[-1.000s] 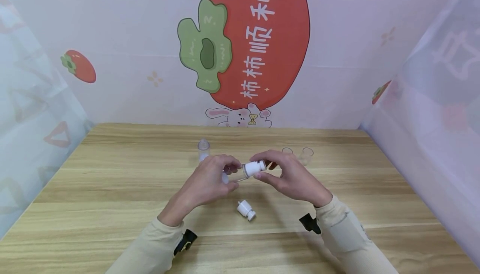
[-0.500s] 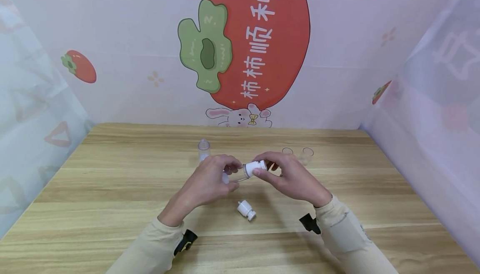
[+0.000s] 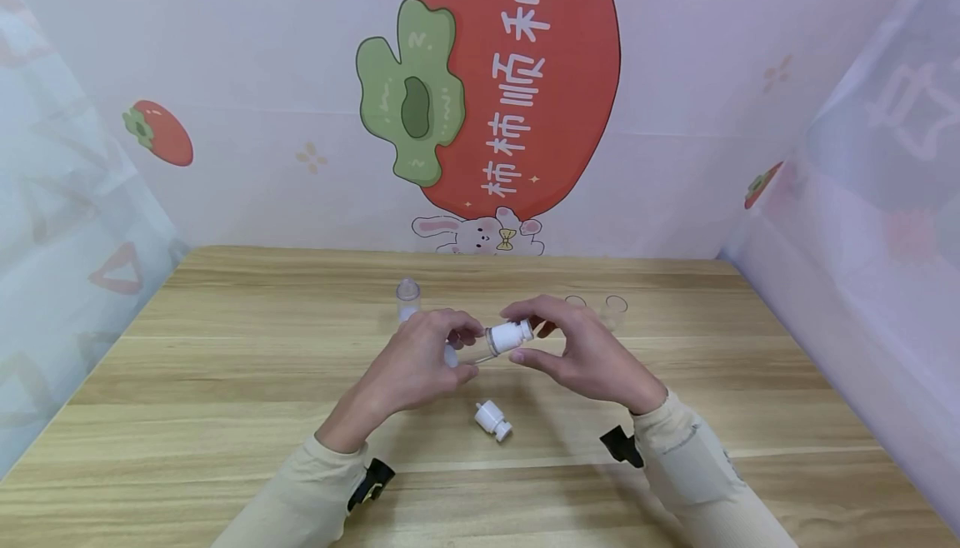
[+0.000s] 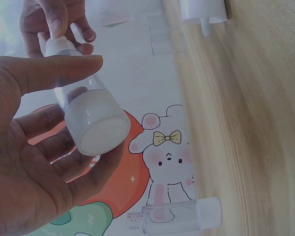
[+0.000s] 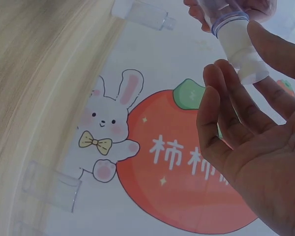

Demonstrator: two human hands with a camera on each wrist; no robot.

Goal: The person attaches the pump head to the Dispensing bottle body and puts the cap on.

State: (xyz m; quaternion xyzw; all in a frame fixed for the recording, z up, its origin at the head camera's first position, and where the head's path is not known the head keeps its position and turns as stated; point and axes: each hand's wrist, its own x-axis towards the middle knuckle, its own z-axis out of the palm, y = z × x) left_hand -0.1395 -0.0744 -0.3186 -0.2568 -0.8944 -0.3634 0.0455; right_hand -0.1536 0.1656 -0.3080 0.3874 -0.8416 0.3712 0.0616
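The L hand (image 3: 422, 363) gripped the clear bottle (image 3: 478, 355) above the table (image 3: 262, 348), prob. to steady it, w/ its white pump head (image 3: 510, 336) pointing twd the R hand (image 3: 583, 358), whose loosely spread fingers (image 5: 209, 115) hung around it, apparently w/o gripping.

Wood-grain tbl (image 3: 225, 415) w/ white bkgd sheet (image 3: 262, 32) behind, big red fruit print (image 3: 476, 73) on it.

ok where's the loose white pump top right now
In the head view, the loose white pump top lies on the wooden table near the picture's middle, just below the held bottle.
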